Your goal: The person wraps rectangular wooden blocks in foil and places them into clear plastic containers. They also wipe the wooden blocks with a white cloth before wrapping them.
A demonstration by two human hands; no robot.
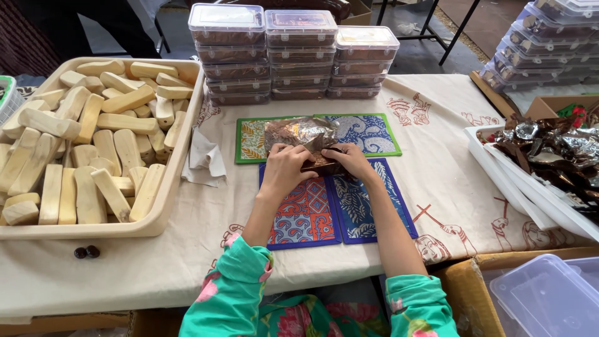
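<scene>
Hands (315,163) pinch brown foil wrapper (299,134) closed on blue mat (337,206); stacked clear lidded boxes (293,53) behind.

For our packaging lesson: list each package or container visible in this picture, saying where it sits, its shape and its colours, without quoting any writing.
Clear lidded boxes: stacked at the table's back, rectangular, dark contents.
More clear boxes: stacked far right.
Foil wrapper: shiny brown, crinkled, under the left hand and right hand.
White tray: right side, brown foil pieces inside.
Beige tray: left, pale bars.
Clear tub: lower right.
</scene>
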